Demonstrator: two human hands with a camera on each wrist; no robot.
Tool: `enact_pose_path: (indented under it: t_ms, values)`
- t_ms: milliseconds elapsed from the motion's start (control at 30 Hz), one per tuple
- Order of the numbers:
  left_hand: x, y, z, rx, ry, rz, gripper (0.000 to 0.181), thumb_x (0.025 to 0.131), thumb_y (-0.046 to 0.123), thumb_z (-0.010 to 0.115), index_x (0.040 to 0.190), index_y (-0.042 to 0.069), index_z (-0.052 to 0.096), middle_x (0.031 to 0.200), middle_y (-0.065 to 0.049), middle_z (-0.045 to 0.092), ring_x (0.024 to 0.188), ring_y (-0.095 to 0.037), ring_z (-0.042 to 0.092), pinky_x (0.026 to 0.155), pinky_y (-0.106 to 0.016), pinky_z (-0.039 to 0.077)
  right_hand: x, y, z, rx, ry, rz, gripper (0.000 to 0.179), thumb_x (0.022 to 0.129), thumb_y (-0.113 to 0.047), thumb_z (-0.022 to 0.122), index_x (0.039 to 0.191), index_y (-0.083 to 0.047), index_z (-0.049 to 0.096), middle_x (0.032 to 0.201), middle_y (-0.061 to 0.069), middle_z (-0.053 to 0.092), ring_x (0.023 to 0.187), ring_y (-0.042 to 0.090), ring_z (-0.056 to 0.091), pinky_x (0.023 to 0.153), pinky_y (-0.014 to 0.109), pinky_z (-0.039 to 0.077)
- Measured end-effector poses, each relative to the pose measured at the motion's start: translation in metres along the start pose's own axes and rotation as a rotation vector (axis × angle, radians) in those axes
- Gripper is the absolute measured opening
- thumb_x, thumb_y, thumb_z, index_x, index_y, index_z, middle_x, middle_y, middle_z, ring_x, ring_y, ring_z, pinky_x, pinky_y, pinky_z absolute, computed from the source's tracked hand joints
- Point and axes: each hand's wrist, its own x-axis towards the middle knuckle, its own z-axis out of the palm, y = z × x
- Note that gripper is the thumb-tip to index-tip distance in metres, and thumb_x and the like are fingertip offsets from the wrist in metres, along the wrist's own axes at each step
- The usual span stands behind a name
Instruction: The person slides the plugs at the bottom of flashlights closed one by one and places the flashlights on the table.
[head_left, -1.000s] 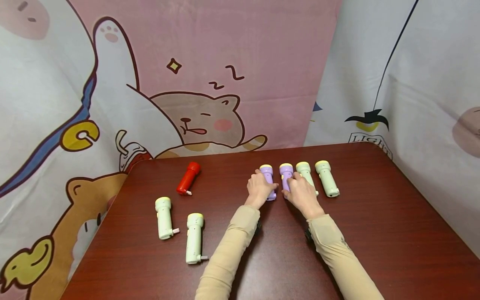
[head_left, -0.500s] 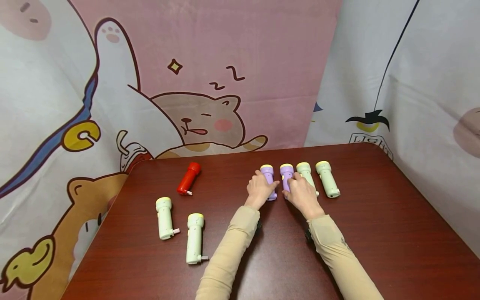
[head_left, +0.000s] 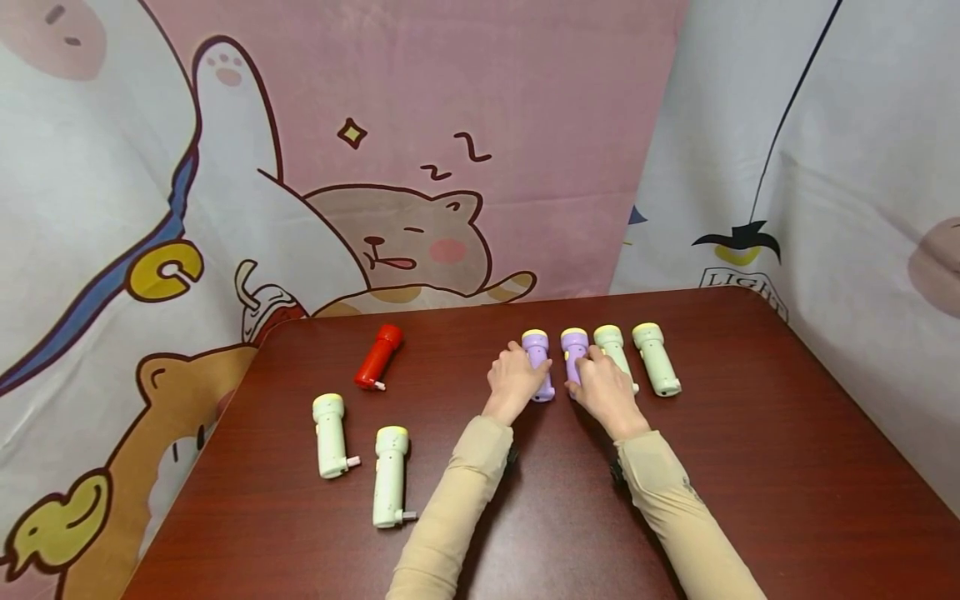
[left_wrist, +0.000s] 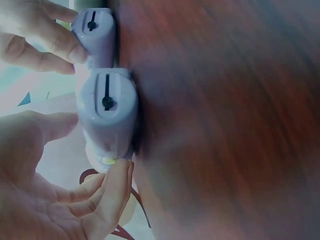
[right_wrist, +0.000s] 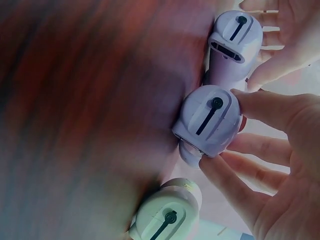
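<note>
My left hand [head_left: 512, 377] is around the left purple flashlight [head_left: 537, 354], which lies on the table with its yellow-rimmed head to the back. In the left wrist view its fingertips [left_wrist: 120, 167] are at one side of that flashlight's body [left_wrist: 111, 120], with the thumb slightly apart on the other side. My right hand [head_left: 606, 387] pinches the second purple flashlight [head_left: 575, 343] between thumb and fingers, as the right wrist view shows on its body [right_wrist: 210, 120]. Just right of it lies a pale green flashlight [head_left: 611, 337], partly hidden by that hand.
Another pale green flashlight [head_left: 657, 362] ends the row at the right. To the left lie a red flashlight [head_left: 378, 358] and two pale green ones, the farther green flashlight [head_left: 330, 437] and the nearer green flashlight [head_left: 389, 479], on the brown table [head_left: 570, 517]. A printed curtain hangs behind.
My left hand has shifted slightly left, and its thumb has drawn back from the left purple flashlight. The right hand stays on the other purple flashlight.
</note>
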Motion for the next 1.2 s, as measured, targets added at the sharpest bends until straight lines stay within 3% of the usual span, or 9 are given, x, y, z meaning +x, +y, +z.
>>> enact_pose_path:
  t_ms: [467,767,933,1200]
  values:
    - [-0.013,-0.017,-0.021,0.014,0.064,0.027,0.051,0.086,0.045,0.063,0.108,-0.001,0.059,0.101,-0.019,0.068,0.091,-0.039,0.067,0.072,-0.047,0.054,0.001,0.0,0.0,-0.001,-0.002,0.003,0.031,0.072,-0.018,0.08,0.091,0.002,0.068,0.092,0.019,0.058,0.07,0.039,0.061,0.055,0.05,0.049]
    - [-0.027,-0.034,-0.043,0.044,0.097,0.037,0.044,0.085,0.041,0.066,0.1,0.0,0.062,0.095,-0.021,0.069,0.085,-0.04,0.067,0.066,-0.048,0.053,0.001,-0.001,0.0,0.0,-0.019,0.015,0.031,0.073,-0.019,0.08,0.093,0.002,0.068,0.094,0.019,0.058,0.073,0.038,0.061,0.055,0.05,0.05]
    - [-0.035,-0.045,-0.058,0.049,0.064,0.011,0.045,0.085,0.039,0.068,0.101,-0.002,0.061,0.094,-0.023,0.068,0.084,-0.042,0.066,0.067,-0.05,0.053,0.001,-0.001,0.0,0.002,-0.015,0.009,0.031,0.073,-0.019,0.08,0.093,0.002,0.068,0.094,0.019,0.058,0.072,0.038,0.061,0.055,0.049,0.05]
    - [-0.044,-0.063,-0.088,0.119,-0.051,-0.095,0.053,0.086,0.04,0.065,0.115,-0.003,0.058,0.108,-0.024,0.066,0.093,-0.042,0.064,0.078,-0.051,0.052,0.001,-0.001,0.001,0.006,-0.008,0.011,0.031,0.072,-0.019,0.08,0.091,0.002,0.068,0.094,0.019,0.058,0.072,0.039,0.061,0.056,0.05,0.05]
